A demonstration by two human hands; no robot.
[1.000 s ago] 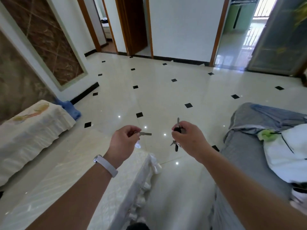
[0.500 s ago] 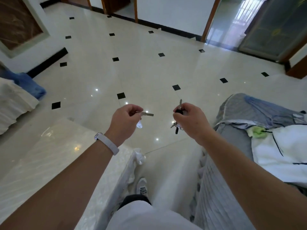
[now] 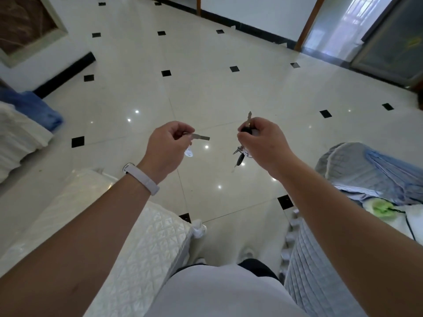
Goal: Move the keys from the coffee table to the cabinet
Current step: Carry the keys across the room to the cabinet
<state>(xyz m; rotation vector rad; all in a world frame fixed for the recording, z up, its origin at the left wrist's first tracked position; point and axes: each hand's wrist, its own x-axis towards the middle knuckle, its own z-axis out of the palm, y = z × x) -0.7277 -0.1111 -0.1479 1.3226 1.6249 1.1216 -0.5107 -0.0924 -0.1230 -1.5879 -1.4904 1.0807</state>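
Note:
My left hand point(image 3: 168, 148) is closed on a single silver key point(image 3: 201, 137) whose blade points right, with a small white tag point(image 3: 188, 153) dangling below the fingers. My right hand point(image 3: 263, 143) pinches a bunch of keys point(image 3: 240, 154): one blade sticks up above the fingers and a black-headed key hangs beneath. Both hands are held out over the glossy tiled floor, about a hand's width apart. The coffee table point(image 3: 68, 216), with a white glossy top and quilted side, lies below my left forearm. No cabinet is identifiable in view.
A grey-covered sofa point(image 3: 325, 271) with blue and white cloths stands on the right. White-covered furniture point(image 3: 16, 138) and a blue cloth point(image 3: 41, 108) are at the left. Open cream floor with black diamonds point(image 3: 206, 88) stretches ahead to doorways at the back.
The view has tilted further down and moved forward. My torso now fills the bottom, and the table and sofa have slid back. Both hands keep the same hold on the keys.

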